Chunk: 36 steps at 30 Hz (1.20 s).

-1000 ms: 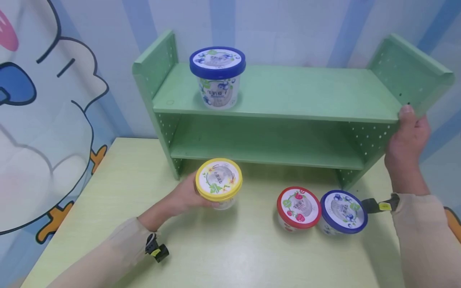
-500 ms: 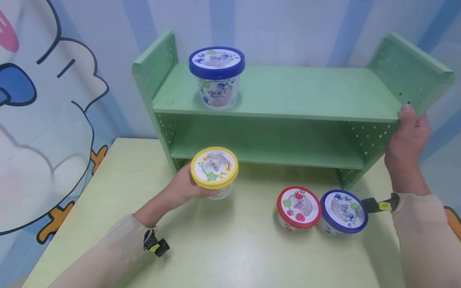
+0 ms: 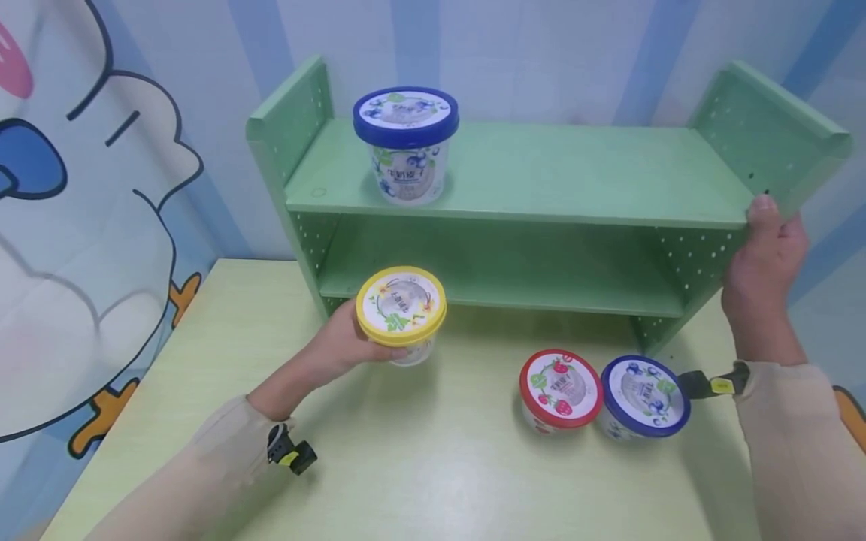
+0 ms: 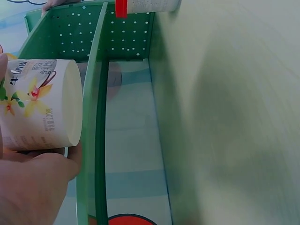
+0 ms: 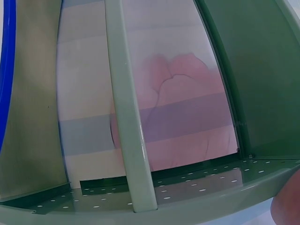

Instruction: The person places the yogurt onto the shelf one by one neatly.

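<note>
A white paper tub with a yellow lid [image 3: 402, 308] is in my left hand [image 3: 341, 338], raised off the table before the lower shelf board. My thumb and fingers hold it around its side. In the left wrist view, the tub's flower-printed wall [image 4: 40, 105] and pale base show close to the board's edge; whether they touch, I cannot tell. With my right hand [image 3: 764, 274] I grip the right side panel of the green shelf [image 3: 575, 176], thumb on its front edge. The fingers behind the panel are mostly hidden.
A blue-lidded tub [image 3: 406, 146] stands on the upper board at the left. On the table [image 3: 440, 481], a red-lidded tub [image 3: 561, 391] and another blue-lidded tub [image 3: 645, 398] stand side by side, front right. A striped wall [image 3: 528, 60] is behind the shelf.
My left hand has lifted the yellow-lidded tub up and slightly left, nearer the lower shelf board. The right hand stays on the side panel, and the other tubs have not moved.
</note>
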Available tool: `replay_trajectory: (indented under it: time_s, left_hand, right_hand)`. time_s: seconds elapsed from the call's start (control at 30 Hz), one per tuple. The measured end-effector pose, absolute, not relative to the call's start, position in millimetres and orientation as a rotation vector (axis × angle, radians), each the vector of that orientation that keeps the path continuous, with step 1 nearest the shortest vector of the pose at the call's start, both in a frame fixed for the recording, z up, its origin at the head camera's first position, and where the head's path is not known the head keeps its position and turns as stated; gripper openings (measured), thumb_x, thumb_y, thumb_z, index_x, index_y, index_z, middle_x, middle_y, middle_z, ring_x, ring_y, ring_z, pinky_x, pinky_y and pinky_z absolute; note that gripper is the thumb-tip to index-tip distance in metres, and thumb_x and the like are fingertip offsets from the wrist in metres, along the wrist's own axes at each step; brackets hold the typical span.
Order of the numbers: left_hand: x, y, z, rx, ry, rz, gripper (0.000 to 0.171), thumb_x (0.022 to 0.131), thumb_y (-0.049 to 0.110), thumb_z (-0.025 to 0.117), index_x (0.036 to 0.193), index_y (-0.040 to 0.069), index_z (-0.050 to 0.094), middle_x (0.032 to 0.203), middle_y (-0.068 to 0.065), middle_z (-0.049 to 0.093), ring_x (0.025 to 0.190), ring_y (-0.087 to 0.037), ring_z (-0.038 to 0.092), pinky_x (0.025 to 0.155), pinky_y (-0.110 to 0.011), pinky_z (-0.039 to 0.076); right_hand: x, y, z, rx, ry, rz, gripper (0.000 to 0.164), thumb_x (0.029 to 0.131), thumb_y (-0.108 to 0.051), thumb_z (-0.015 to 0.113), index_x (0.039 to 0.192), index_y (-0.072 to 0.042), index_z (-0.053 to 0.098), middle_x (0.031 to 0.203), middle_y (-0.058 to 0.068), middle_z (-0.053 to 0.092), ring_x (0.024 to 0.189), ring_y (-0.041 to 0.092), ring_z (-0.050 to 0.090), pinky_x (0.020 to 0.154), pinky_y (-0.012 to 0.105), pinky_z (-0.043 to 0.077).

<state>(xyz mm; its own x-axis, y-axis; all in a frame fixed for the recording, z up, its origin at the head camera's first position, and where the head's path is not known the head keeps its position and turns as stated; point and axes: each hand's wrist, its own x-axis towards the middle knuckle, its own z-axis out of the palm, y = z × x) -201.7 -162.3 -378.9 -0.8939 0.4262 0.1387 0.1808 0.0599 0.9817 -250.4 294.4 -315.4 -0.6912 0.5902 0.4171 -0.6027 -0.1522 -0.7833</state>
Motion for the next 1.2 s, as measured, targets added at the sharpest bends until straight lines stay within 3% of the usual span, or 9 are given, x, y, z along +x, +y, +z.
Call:
replay_trajectory:
  time_s: [0.47, 1.2]
  left_hand:
    - [-213, -160, -364, 0.619, 2.150, 1.941, 0.083, 0.070, -0.005, 0.080, 0.143, 0.007, 0.043, 0.135, -0.010, 0.053, 0.125, -0.028, 0.049, 0.101, -0.045, 0.045]
    - [-233, -158, -353, 0.597, 2.239, 1.908, 0.082, 0.074, 0.001, 0.082, 0.144, 0.010, 0.041, 0.136, -0.008, 0.052, 0.126, -0.026, 0.048, 0.103, -0.045, 0.042]
  right_hand:
    - [-252, 296, -314, -0.065, -1.357, 1.898, 0.017, 0.095, -0.014, 0.060, 0.079, -0.006, 0.060, 0.078, 0.006, 0.063, 0.073, 0.012, 0.056, 0.071, 0.025, 0.042]
    - [-253, 293, -314, -0.053, -1.285, 1.944, 0.013, 0.094, -0.012, 0.061, 0.085, -0.004, 0.064, 0.079, 0.007, 0.066, 0.074, 0.012, 0.059, 0.073, 0.024, 0.045]
